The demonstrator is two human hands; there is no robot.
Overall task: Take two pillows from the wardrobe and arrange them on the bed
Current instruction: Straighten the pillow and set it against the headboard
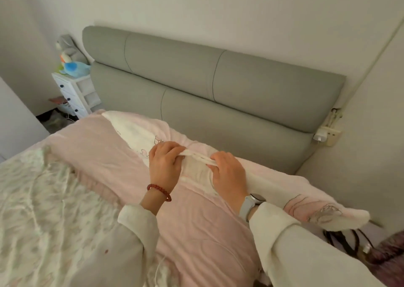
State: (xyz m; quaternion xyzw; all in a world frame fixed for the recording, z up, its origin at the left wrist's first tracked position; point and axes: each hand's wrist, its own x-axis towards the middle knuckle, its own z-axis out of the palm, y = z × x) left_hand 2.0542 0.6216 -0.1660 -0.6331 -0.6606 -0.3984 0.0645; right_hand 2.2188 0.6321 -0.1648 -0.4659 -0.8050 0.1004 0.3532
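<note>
Both hands are pinching one bunched white fold at the centre of the frame: the left hand is curling closed over its end, the right hand is gripping it beside, fingers clenched. The fold is belonging to a pink pillow already lying along the grey headboard on the bed. I am judging placement done and tidying underway; a separate second pillow is not discernible.

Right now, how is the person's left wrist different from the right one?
The left wrist wears a red bead bracelet; the right wrist wears a grey watch. The left wrist sits nearer the middle of the bed, the right nearer the wall. Both have white sleeves, and both hands pinch the same white pillow edge.
</note>
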